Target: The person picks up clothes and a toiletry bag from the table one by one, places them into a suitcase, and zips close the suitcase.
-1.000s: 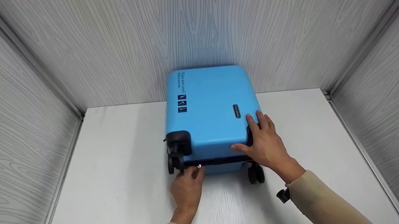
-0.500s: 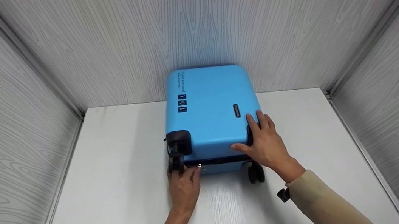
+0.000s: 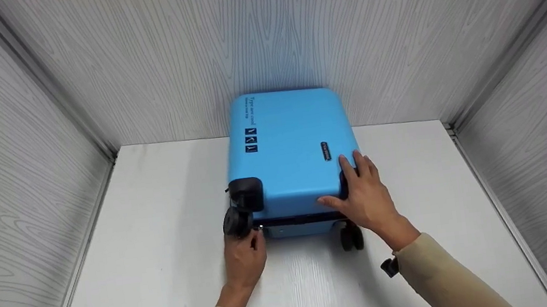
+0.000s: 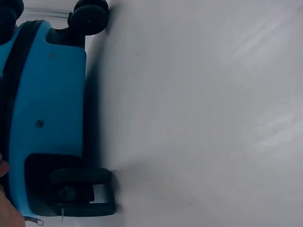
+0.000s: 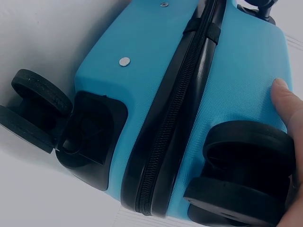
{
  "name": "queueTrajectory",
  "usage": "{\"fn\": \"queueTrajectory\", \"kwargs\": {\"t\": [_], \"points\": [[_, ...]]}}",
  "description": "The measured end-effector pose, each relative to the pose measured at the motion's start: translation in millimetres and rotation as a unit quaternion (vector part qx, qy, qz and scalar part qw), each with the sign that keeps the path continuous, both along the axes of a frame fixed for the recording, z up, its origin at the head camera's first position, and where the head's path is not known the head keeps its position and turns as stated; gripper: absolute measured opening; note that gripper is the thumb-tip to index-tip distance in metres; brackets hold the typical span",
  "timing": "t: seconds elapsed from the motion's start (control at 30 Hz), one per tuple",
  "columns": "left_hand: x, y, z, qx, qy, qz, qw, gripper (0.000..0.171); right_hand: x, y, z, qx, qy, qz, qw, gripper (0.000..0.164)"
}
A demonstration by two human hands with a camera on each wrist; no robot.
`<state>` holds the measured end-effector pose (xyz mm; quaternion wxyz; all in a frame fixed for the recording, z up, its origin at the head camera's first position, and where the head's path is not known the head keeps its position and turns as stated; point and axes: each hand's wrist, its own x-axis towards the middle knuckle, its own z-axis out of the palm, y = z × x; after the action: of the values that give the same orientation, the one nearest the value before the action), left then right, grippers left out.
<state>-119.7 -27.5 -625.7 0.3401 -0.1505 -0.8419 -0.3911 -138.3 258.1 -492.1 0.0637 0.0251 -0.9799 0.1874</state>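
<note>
A light-blue hard-shell suitcase (image 3: 292,135) lies flat, its wheeled end towards me. My left hand (image 3: 245,261) is at the near left corner, below a black caster wheel (image 3: 237,221), and pinches a small shiny zipper pull (image 3: 260,227) on the dark seam. In the left wrist view only part of that hand (image 4: 8,213) shows at the lower left edge. My right hand (image 3: 365,199) rests spread on the near right corner, thumb on the end face. The right wrist view shows the black zipper (image 5: 165,125) with its teeth together, and the right thumb (image 5: 284,97) against the shell.
The suitcase lies on a white tabletop (image 3: 168,229), its far end by the back wood-grain panel (image 3: 268,29). Similar panels stand left and right. Another caster wheel (image 3: 351,236) juts out at the lower near right corner.
My left hand has moved left along the seam with the zipper pull, to the near left corner. The caster wheel there has swivelled outward. My right hand has stayed in place.
</note>
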Motion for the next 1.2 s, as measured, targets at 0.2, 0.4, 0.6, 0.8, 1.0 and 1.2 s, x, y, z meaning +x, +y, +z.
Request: {"fn": "queueTrajectory", "kwargs": {"t": [0.2,0.4,0.6,0.8,1.0,1.2], "points": [[-2.5,-8.2,-5.2,0.014,0.007,0.005,0.9999,0.02,-0.1,0.7,-1.9,0.001,-0.001,0.0,1.0,0.114],[-3.0,-12.8,-5.7,0.039,0.004,0.008,0.9992,0.014,0.1,1.0,-1.7,0.002,0.0,0.001,1.0,0.113],[-7.2,-21.9,-5.3,0.048,-0.032,0.029,0.9979,0.027,1.2,3.3,-0.1,0.002,-0.002,-0.004,1.0,0.114],[-8.9,-35.0,-7.1,0.029,-0.054,0.016,0.998,0.019,1.3,3.5,0.2,0.0,-0.007,-0.006,1.0,0.114],[-13.5,-46.0,-5.6,0.019,-0.046,0.016,0.9986,0.013,0.3,0.6,-1.3,-0.006,-0.009,-0.001,1.0,0.114],[-16.9,-50.7,-2.0,-0.001,-0.021,0.045,0.9988,0.009,2.0,2.1,-4.7,-0.01,-0.001,-0.002,1.0,0.113]]}}
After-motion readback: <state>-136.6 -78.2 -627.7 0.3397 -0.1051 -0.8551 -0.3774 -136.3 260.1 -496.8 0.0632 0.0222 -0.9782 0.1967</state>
